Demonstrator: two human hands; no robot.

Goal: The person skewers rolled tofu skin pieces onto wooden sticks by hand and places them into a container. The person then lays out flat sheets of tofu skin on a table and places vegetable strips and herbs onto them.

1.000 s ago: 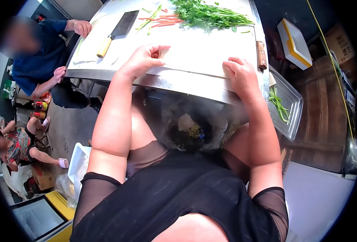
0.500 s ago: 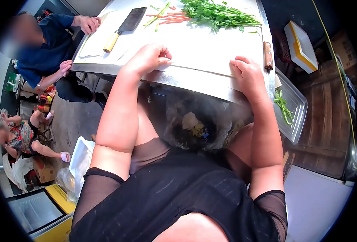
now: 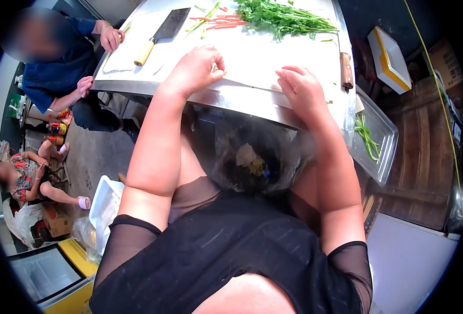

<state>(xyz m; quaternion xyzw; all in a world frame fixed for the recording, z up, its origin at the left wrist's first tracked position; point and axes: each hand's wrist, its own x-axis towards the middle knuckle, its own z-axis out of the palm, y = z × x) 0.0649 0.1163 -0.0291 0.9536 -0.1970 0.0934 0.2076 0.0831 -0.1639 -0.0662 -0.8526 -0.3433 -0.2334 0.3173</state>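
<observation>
My left hand (image 3: 199, 70) is closed near the front edge of the white board (image 3: 247, 57), thumb against curled fingers. A small yellowish bit shows at its fingertips, too small to name. To its right my right hand (image 3: 302, 89) hovers over or rests on the same edge; its fingers are stretched and its thumb is apart from them. Beyond the hands lie a cleaver (image 3: 171, 23) with a pale handle, red strips (image 3: 226, 23), thin green strips (image 3: 202, 22) and a bunch of leafy green herbs (image 3: 278, 21). A wooden knife handle (image 3: 346, 70) sits at the board's right side.
Across the left corner, a person in a dark blue shirt (image 3: 59, 68) has a hand on the table. Another person (image 3: 30, 170) sits farther back. A clear tray (image 3: 380, 152) with green strips stands at right; a lined waste bin (image 3: 252, 162) is below the table.
My right hand has moved left along the board's edge, its fingers now straighter. My left hand has shifted slightly up, and a yellowish bit now shows at its fingertips. The seated person's arms have lowered.
</observation>
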